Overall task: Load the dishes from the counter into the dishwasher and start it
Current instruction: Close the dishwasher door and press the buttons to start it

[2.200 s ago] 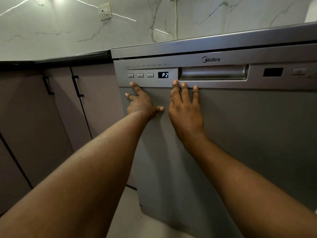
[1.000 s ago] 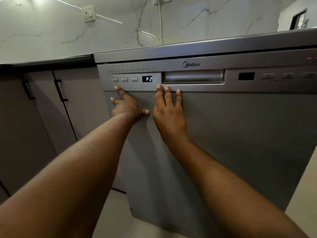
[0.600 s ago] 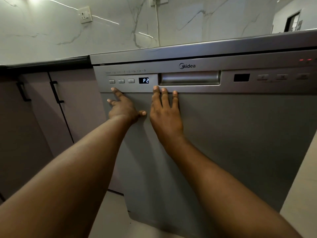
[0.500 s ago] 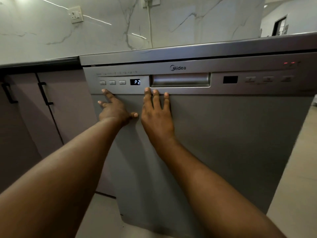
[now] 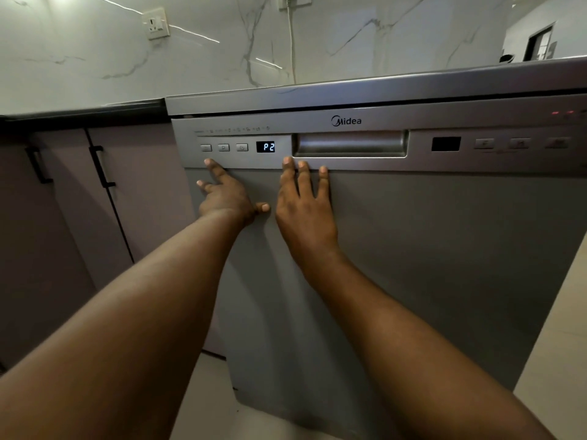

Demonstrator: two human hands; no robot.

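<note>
— Left hand (image 5: 225, 198): holds nothing. Forefinger straight, tip on the lower edge of the control panel (image 5: 365, 122), just below the leftmost of three buttons (image 5: 224, 148). Thumb out to the right.
— Right hand?
— Right hand (image 5: 305, 214): flat on the door, fingers straight, grasping nothing. Fingertips just beneath the left end of the recessed handle (image 5: 349, 144).
— Dishwasher?
— Midea dishwasher (image 5: 413, 249): beside the cabinet doors (image 5: 136, 185), door closed, display (image 5: 265, 147) reading P2. No dishes in view.
— Handling?
— Judged: door is rigid sheet metal, probably heavy. Its face is smooth and gives palms no purchase, so take hold only in the handle recess. Buttons are small and flush. One fingertip and a light press should start it; a broad touch risks the neighbouring button.
</note>
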